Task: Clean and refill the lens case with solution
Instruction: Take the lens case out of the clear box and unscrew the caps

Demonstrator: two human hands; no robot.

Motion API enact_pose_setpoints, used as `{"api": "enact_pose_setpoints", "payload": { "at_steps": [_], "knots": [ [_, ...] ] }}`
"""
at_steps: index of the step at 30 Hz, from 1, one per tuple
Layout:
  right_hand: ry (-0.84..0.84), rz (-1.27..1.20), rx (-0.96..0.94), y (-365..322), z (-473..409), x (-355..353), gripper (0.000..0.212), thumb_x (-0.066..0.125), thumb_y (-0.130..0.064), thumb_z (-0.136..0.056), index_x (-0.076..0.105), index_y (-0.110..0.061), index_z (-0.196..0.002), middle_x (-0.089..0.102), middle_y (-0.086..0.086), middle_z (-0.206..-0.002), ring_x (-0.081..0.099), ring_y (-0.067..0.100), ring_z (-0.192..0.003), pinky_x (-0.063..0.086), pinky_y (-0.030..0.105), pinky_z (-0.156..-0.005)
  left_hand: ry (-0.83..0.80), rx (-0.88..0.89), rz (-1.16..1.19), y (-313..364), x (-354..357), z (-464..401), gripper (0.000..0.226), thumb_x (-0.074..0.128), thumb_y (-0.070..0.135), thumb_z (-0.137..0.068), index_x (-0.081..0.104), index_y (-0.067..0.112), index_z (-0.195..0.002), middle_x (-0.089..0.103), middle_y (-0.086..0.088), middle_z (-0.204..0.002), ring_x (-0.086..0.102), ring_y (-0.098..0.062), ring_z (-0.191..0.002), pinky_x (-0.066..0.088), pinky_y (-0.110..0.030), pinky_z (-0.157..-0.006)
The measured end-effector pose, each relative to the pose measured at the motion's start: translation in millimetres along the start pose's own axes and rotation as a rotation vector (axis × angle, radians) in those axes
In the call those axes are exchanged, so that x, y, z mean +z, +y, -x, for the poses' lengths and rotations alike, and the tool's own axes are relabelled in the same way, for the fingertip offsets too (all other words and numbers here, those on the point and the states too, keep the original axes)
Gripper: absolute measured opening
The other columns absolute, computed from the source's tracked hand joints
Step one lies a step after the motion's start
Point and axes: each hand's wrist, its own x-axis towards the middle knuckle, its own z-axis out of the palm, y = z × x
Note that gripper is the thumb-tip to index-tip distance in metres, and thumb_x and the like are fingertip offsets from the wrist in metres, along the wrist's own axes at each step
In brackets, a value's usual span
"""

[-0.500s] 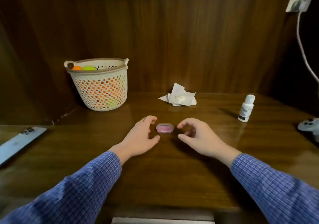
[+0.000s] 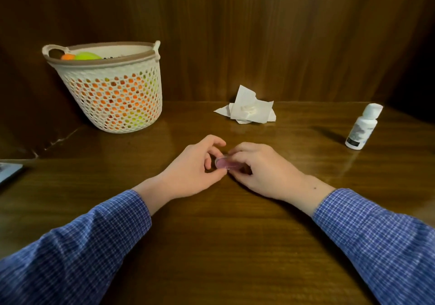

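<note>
On the dark polished wooden table (image 2: 223,246), mid-surface, one small pink translucent oval lens case (image 2: 226,163) sits between two hands. Left hand (image 2: 190,170) curls thumb and fingers onto its left end; right hand (image 2: 261,170) pinches the right end, fingers bent round it. Half a second ago both hands lay apart on either side with the case untouched; now they have closed in on it. Count the rest: one cream perforated plastic basket (image 2: 113,97) far left holding orange and green balls, one crumpled white tissue (image 2: 247,109) just behind the hands, one small white plastic solution bottle (image 2: 361,128) upright, well right. Open wood lies in front of the hands and between tissue and bottle.
</note>
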Motion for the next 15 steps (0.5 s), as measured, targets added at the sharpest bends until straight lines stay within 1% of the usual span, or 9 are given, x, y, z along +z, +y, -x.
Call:
{"api": "enact_pose_setpoints", "payload": {
  "at_steps": [2,5,7,8,9,11,15],
  "knots": [
    [-0.022,0.055,-0.023,-1.7,-2.2,-3.0,0.024,0.066,-0.031,-0.096,0.077,-0.021,-0.114,0.074,-0.005,-0.114,0.068,0.008,-0.097,0.058,0.028,-0.085,-0.005,0.010,0.015,-0.2,-0.6,-3.4,0.060,0.078,0.031,-0.089,0.046,0.035,-0.139,0.068,0.019,-0.102,0.064,-0.004,-0.086,0.054,-0.013,-0.072],
    [-0.059,0.124,-0.030,-4.7,-5.8,-6.7,0.022,0.062,-0.033,-0.096,0.078,-0.023,-0.107,0.076,-0.006,-0.103,0.069,0.010,-0.087,0.058,0.030,-0.081,-0.018,0.012,0.033,-0.1,0.7,-7.7,0.062,0.080,0.029,-0.087,0.046,0.035,-0.138,0.068,0.020,-0.099,0.066,-0.007,-0.085,0.056,-0.015,-0.073],
    [-0.071,0.148,-0.053,-6.8,-8.3,-8.5,0.016,0.065,-0.031,-0.095,0.078,-0.023,-0.101,0.076,-0.007,-0.093,0.066,0.008,-0.076,0.058,0.029,-0.074,-0.026,0.006,0.045,-0.8,1.0,-10.2,0.063,0.082,0.025,-0.085,0.046,0.036,-0.136,0.066,0.024,-0.101,0.066,-0.006,-0.084,0.057,-0.015,-0.073],
    [-0.062,0.156,-0.075,-7.9,-9.5,-9.2,0.011,0.068,-0.027,-0.093,0.077,-0.021,-0.094,0.075,-0.008,-0.085,0.063,0.007,-0.068,0.057,0.028,-0.068,-0.031,-0.001,0.052,-1.0,0.6,-11.0,0.064,0.082,0.023,-0.084,0.046,0.037,-0.134,0.065,0.027,-0.103,0.066,-0.006,-0.084,0.057,-0.016,-0.073],
    [-0.045,0.163,-0.101,-8.9,-10.4,-9.5,0.007,0.072,-0.024,-0.091,0.074,-0.021,-0.085,0.072,-0.008,-0.076,0.057,0.006,-0.060,0.054,0.026,-0.061,-0.034,-0.007,0.059,-1.6,0.2,-11.6,0.064,0.083,0.021,-0.083,0.046,0.038,-0.132,0.064,0.028,-0.104,0.066,-0.006,-0.085,0.059,-0.017,-0.075],
    [-0.015,0.165,-0.131,-9.3,-11.7,-9.3,0.011,0.075,-0.019,-0.087,0.071,-0.020,-0.077,0.065,-0.007,-0.064,0.046,0.005,-0.052,0.045,0.023,-0.052,-0.030,-0.015,0.082,-3.7,-0.6,-12.9,0.064,0.085,0.019,-0.081,0.047,0.038,-0.129,0.066,0.028,-0.104,0.066,-0.007,-0.086,0.060,-0.021,-0.076],
    [0.011,0.183,-0.155,-6.2,-13.3,-6.3,0.015,0.075,-0.016,-0.087,0.069,-0.017,-0.073,0.063,-0.003,-0.058,0.041,0.007,-0.048,0.036,0.022,-0.048,-0.034,-0.053,0.161,-6.9,-4.4,-15.6,0.058,0.086,0.015,-0.079,0.052,0.035,-0.122,0.070,0.024,-0.103,0.067,-0.015,-0.080,0.060,-0.020,-0.069]
  ]
}}
